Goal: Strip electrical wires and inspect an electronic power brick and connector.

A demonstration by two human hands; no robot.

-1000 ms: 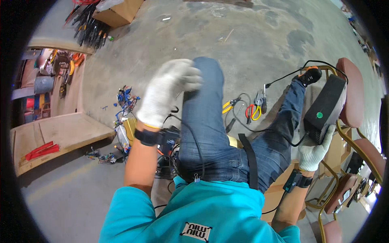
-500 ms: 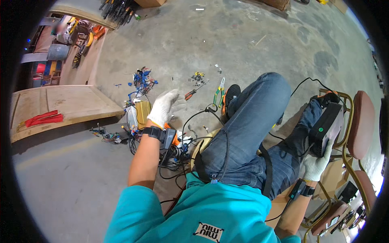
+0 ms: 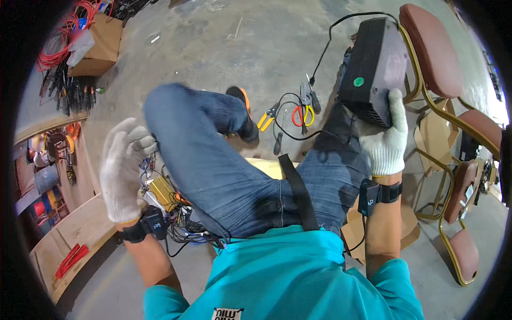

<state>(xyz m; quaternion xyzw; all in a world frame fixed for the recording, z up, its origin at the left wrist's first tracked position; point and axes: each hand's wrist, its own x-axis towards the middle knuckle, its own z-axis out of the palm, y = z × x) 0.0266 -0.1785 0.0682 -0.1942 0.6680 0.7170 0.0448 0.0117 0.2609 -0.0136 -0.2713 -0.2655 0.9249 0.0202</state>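
A black box-shaped device (image 3: pixel 368 64) with a round green sticker and a black cable is in my gloved right hand (image 3: pixel 385 140), at the right by my leg. The thumb lies along its near end; the other fingers are hidden beneath. My gloved left hand (image 3: pixel 125 168) hovers left of my bent knee with its fingers loosely bent and apart, nothing in them. Close beside it lies a gold-coloured metal box (image 3: pixel 161 193) among tangled wires (image 3: pixel 184 224). Both wrists carry black straps with small boxes.
Wire strippers with yellow handles (image 3: pixel 268 117), red-and-yellow-handled pliers (image 3: pixel 303 114) and a screwdriver (image 3: pixel 315 101) lie between my legs. Padded chairs (image 3: pixel 434 50) and cardboard (image 3: pixel 437 136) stand at the right. A wooden board (image 3: pixel 80 234) with red strips is at the left.
The view has swung right, bringing the tools between my legs into sight. My left hand has moved off the metal box to beside my knee. My right hand still holds the black device.
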